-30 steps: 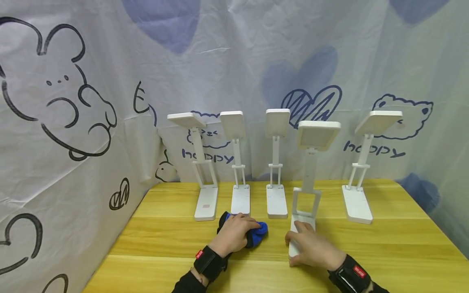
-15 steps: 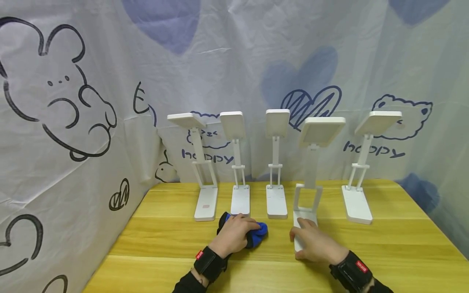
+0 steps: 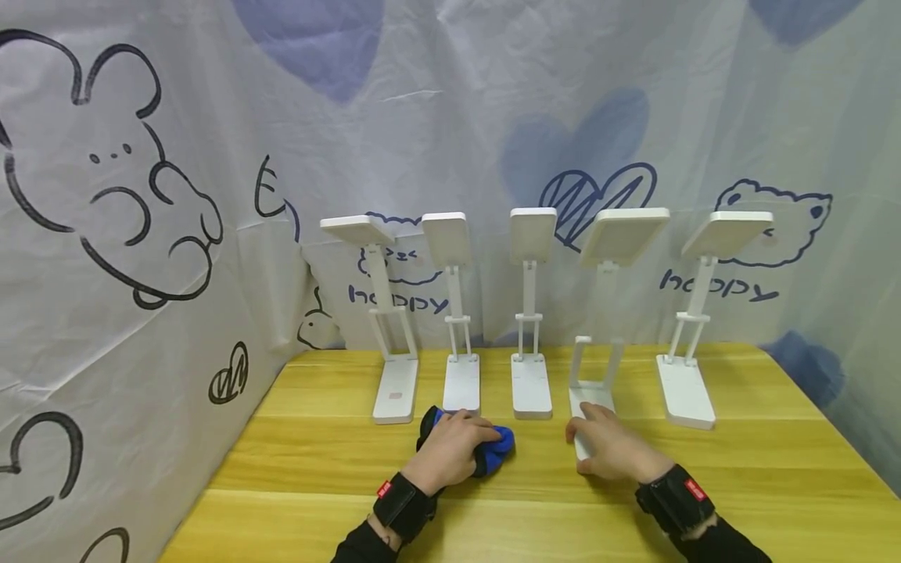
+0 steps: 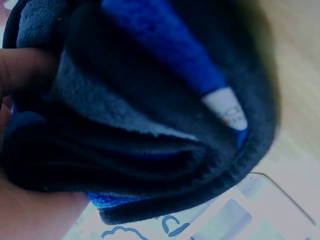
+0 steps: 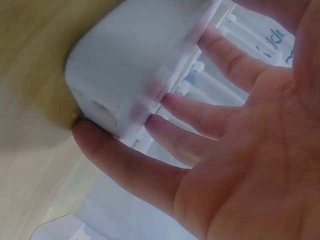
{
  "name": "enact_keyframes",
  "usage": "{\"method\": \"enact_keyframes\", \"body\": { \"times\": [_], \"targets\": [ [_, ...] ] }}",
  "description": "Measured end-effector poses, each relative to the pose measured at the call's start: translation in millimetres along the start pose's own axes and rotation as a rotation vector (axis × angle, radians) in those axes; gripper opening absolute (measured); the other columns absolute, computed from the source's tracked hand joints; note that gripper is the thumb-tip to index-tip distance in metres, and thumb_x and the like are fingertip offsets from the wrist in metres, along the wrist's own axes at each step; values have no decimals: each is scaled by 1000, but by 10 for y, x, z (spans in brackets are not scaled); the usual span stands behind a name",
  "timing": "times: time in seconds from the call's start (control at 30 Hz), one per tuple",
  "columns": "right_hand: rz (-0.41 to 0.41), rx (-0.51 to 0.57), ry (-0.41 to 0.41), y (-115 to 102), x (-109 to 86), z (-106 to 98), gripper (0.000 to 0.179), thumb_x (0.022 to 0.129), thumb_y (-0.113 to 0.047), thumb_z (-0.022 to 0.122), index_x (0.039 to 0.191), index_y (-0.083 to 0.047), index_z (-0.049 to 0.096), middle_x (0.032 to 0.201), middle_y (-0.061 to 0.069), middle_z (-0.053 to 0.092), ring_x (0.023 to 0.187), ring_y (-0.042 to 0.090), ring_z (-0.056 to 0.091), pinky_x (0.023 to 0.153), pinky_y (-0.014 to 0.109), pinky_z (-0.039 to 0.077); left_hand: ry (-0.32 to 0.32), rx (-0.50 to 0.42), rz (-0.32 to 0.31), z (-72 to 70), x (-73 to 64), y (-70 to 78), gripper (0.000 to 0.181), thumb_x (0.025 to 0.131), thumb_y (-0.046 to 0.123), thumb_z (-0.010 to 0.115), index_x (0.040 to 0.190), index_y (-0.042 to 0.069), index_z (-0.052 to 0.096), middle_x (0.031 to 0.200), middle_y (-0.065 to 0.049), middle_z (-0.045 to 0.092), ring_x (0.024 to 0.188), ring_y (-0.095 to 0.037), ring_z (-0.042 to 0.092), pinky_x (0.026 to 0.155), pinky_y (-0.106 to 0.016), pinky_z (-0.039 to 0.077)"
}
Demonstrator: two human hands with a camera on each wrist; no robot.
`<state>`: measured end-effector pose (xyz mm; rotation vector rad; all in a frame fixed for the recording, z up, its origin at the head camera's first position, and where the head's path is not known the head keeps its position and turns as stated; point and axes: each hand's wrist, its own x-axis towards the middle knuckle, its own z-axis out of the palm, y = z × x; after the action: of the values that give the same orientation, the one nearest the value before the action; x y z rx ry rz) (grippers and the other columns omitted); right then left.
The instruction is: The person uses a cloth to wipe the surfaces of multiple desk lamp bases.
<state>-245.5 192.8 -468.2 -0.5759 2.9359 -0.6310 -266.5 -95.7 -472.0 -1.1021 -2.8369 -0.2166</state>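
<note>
In the head view my right hand (image 3: 614, 447) grips the base of a white desk lamp (image 3: 625, 237), fourth from the left in a row. The right wrist view has the fingertips along the edges of the lamp's white base (image 5: 127, 57), over the wooden tabletop. Its head is raised on a folding arm and tilted down. Left of it, my left hand (image 3: 452, 447) holds a bunched blue and black cloth (image 3: 497, 449) on the table. Up close in the left wrist view, thumb and fingers pinch the folded fleecy cloth (image 4: 125, 95), which carries a small white label.
Two white lamps (image 3: 461, 383) (image 3: 531, 383) stand behind and between my hands. Another lamp (image 3: 396, 391) is at the left end and one more lamp (image 3: 686, 391) at the right. A patterned curtain (image 3: 450, 117) hangs right behind the wooden table (image 3: 296, 469).
My right hand has moved the lamp back and slightly right, towards the row of other lamps. The left hand and cloth have stayed in place.
</note>
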Motion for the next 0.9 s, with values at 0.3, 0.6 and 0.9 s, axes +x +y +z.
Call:
{"method": "enact_keyframes", "body": {
  "times": [0.3,0.6,0.9],
  "targets": [
    [-10,9,5,137,178,-89,31,70,-8,81,94,-15,62,145,38,35,133,58,33,104,67,34,-12,-10,3,-39,-11,2,49,89,-4,59,124,27,69,128,6,65,122,-23,55,103,-52,44],
    [2,-7,0,314,327,-148,30,69,-7,80,94,-14,64,146,38,33,134,58,32,107,68,31,-7,-5,8,-37,-1,18,48,88,-4,60,123,27,70,127,7,66,121,-22,56,103,-51,45],
    [-7,-17,13,415,426,-173,29,69,-4,78,95,-12,66,146,40,33,134,58,30,109,67,28,-5,-1,11,-11,6,14,47,88,-2,62,123,27,70,126,7,66,121,-22,56,103,-51,45]
  ]
}}
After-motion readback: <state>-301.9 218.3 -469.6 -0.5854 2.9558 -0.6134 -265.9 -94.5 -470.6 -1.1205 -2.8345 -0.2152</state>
